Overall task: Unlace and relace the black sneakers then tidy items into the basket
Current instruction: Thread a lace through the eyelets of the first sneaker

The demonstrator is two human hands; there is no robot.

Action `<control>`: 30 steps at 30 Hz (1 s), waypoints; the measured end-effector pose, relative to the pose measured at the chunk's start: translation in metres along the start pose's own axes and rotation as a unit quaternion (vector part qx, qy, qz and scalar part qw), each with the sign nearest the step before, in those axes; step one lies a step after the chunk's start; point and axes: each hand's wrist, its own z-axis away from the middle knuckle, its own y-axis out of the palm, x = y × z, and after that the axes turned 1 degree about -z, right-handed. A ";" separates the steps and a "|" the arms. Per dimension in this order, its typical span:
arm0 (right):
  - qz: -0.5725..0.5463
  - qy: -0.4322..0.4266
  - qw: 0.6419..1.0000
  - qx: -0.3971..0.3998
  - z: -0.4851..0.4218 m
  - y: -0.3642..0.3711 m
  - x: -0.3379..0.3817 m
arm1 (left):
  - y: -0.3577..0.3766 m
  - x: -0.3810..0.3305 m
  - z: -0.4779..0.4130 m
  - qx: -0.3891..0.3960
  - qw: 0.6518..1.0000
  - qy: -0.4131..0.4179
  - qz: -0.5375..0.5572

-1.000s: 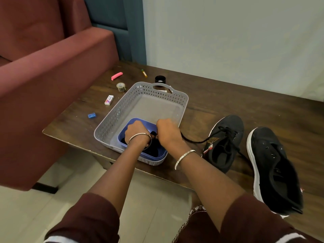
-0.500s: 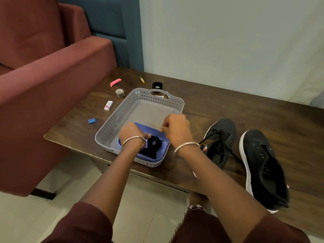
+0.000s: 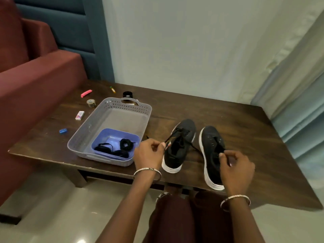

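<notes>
Tugging the lace could drag a sneaker off the desk's 6 o'clock edge.

The left hand [image 3: 149,153] pinches the lace [image 3: 171,137] of the laced sneaker [image 3: 180,148], whose heel sits at the desk [image 3: 245,137] rim. The right hand [image 3: 235,165] curls its fingers over the unlaced sneaker [image 3: 210,142] at 3 o'clock; I cannot tell whether it grips anything. A snagged eyelet could tip the shoe. The basket [image 3: 112,103] waits at 9 o'clock.

Two sneakers [image 3: 187,128] [image 3: 209,135], one basket [image 3: 112,103], one blue tub [image 3: 104,138], one pink clip [image 3: 86,93], one tape roll [image 3: 91,103], one eraser [image 3: 79,115], one sharpener [image 3: 63,131], one small tube [image 3: 112,89], one black jar [image 3: 127,94].
</notes>
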 end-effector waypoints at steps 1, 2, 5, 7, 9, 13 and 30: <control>0.027 0.004 0.999 0.024 -0.002 0.000 -0.009 | 0.008 -0.006 0.005 0.006 1.000 0.002 -0.008; 0.050 0.010 0.997 0.063 -0.006 0.000 -0.017 | 0.017 -0.009 0.006 0.019 1.000 -0.002 -0.014; 0.077 0.031 0.973 0.216 -0.011 0.009 -0.031 | 0.041 -0.007 0.007 0.089 0.994 -0.018 -0.059; 0.097 0.029 0.952 0.287 -0.013 0.014 -0.038 | 0.055 -0.006 0.007 0.126 0.988 -0.025 -0.084; 0.117 0.030 0.942 0.313 -0.015 0.018 -0.045 | 0.068 -0.006 0.009 0.144 0.983 -0.032 -0.105; 0.101 0.060 0.951 0.286 -0.022 0.017 -0.056 | 0.089 -0.008 0.016 0.119 0.976 -0.046 -0.178; 0.095 0.216 0.955 0.179 -0.068 -0.047 -0.118 | 0.135 -0.046 0.065 0.158 0.961 -0.038 -0.225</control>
